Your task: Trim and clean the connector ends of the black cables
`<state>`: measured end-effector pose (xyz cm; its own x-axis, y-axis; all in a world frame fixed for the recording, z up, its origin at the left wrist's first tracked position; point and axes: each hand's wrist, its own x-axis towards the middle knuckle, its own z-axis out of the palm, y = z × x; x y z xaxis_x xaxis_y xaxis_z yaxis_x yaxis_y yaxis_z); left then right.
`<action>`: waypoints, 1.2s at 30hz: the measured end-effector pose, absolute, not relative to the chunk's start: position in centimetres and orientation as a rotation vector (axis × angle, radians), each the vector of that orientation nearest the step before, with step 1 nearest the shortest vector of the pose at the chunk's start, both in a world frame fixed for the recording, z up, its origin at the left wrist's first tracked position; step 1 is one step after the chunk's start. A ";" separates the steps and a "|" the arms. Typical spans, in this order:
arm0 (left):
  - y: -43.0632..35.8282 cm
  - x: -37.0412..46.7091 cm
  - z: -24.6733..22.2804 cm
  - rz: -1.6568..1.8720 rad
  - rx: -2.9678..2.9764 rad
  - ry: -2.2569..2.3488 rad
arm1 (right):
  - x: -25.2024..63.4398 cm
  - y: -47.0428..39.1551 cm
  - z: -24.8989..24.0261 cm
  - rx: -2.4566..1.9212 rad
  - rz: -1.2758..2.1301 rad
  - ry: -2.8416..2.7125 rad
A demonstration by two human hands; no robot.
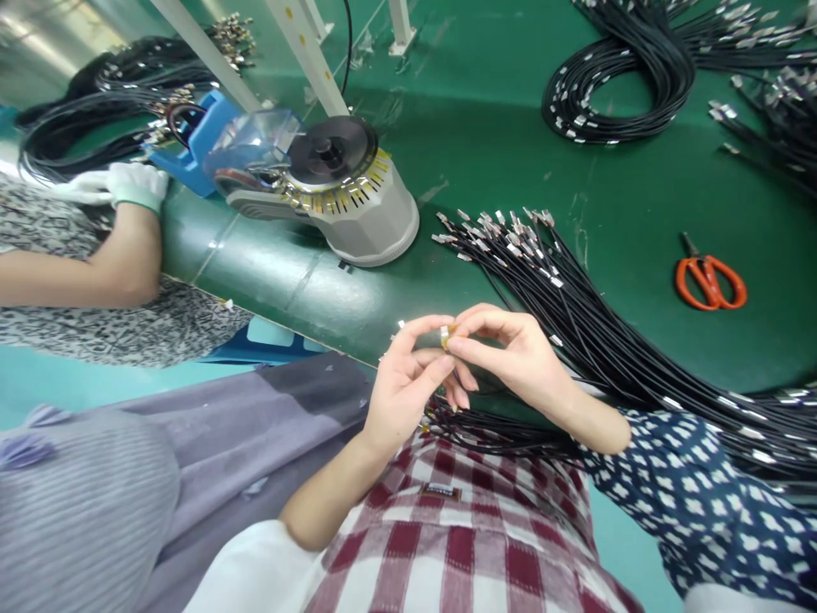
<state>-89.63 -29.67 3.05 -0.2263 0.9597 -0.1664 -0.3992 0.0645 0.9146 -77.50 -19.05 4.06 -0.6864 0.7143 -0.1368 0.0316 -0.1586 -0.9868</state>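
My right hand (517,349) pinches a small yellow piece of tape (445,337) with a pale patch, between thumb and index finger. My left hand (408,375) faces it, its index fingertip touching the tape's upper end. The left thumb and other fingers curl inward just below; whether a cable runs between them is hidden. Under both hands, a bunch of thin black cables (504,432) lies across my checked apron at the table edge. Beyond my right hand, a large bundle of black cables (600,315) with metal-coloured connector ends rests on the green table (472,153).
A round grey tape dispenser (376,223) with yellow strips stands ahead to the left, beside a blue holder (204,140). Orange-handled scissors (710,283) lie at right. Coiled cables (619,128) are at the back. A co-worker's gloved hand (137,183) rests at left, near more cables (82,111).
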 end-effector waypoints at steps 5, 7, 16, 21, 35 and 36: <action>-29.1 -89.4 3.0 1.548 0.668 1.169 | -77.7 -19.5 3.7 -0.818 1.827 -1.649; -28.9 -89.3 3.0 1.560 0.637 1.175 | -77.7 -19.6 3.7 -0.798 1.847 -1.639; -29.1 -89.4 3.0 1.495 0.470 1.131 | -77.7 -19.4 3.7 -0.792 1.746 -1.662; -29.0 -89.6 3.0 1.470 0.430 1.170 | -77.2 -19.0 3.6 -0.768 1.741 -1.718; -29.0 -89.5 3.5 1.465 0.455 1.187 | -77.3 -18.6 4.3 -0.709 1.734 -1.761; -29.1 -89.5 3.6 1.465 0.450 1.192 | -77.4 -18.5 4.3 -0.712 1.765 -1.752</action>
<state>-89.49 -29.06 3.56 -0.2896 0.8970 -0.3339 -0.5094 0.1509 0.8472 -77.41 -18.54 4.32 -0.7100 0.7042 0.0095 -0.0148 -0.0015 -0.9999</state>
